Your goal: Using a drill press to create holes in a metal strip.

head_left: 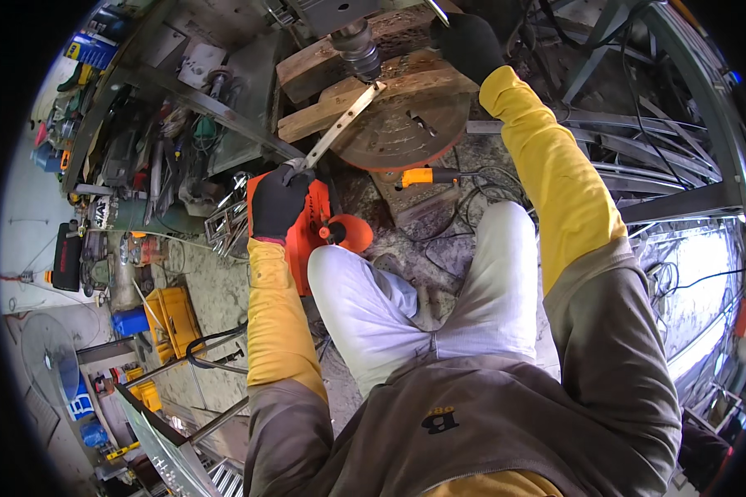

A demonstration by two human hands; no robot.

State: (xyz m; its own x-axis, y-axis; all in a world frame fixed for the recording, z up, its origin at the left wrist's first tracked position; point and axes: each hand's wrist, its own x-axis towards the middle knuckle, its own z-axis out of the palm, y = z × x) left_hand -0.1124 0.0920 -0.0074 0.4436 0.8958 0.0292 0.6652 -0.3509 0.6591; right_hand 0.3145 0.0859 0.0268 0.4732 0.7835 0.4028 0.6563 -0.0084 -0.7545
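Note:
My left hand [278, 201], in a black glove, grips the near end of a flat pale metal bar [340, 126]. The bar runs up and to the right, and its far end lies under the drill chuck [358, 51] of a pillar drill. Wooden blocks [406, 83] sit under the bar on the drill's round rusty table [406, 137]. My right hand [466, 43], also in a black glove, is raised beside the drill head and closed on a thin handle lever [438, 10]. Both sleeves are yellow.
An orange machine [315, 228] stands below the drill table, with an orange-handled tool [427, 176] and cables on the floor. A cluttered workbench [153, 149] with tools is on the left. Metal frames and bars [663, 166] lie at the right. Yellow crates [174, 319] sit lower left.

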